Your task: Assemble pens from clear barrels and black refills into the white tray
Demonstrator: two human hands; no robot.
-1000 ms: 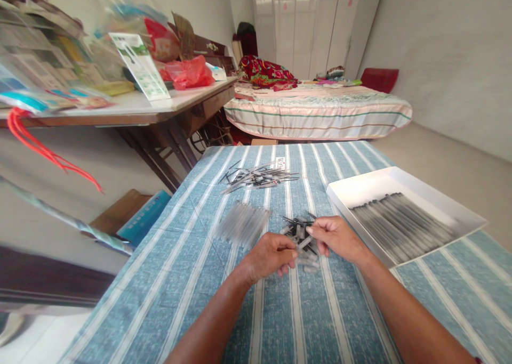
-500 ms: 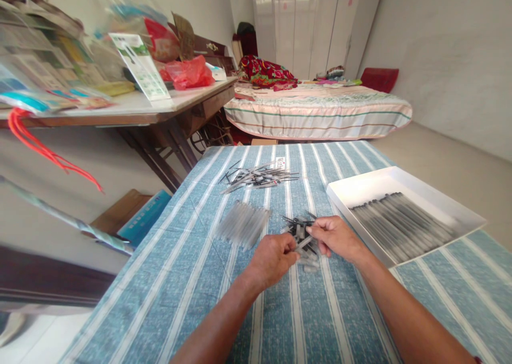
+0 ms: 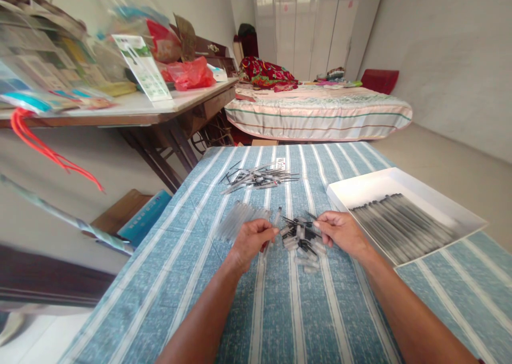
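My left hand is closed in a pinch round a slim translucent pen barrel, held at a slant beside a row of clear pen barrels. To its right lies a loose heap of pen caps and small black pen parts. At the right edge of this heap is my right hand, thumb and fingers pressed together; what they hold, if anything, is too small to make out. Beyond the hands lies a jumbled pile of thin pen refills.
A shallow white box at the right holds a row of dark-filled pens. Everything rests on a blue striped tablecloth. A cluttered side table stands at the left, and a bed lies beyond.
My left hand has moved left, away from the heap, with the pen barrel now showing in it. My right hand has shifted slightly right, and the hands are farther apart.
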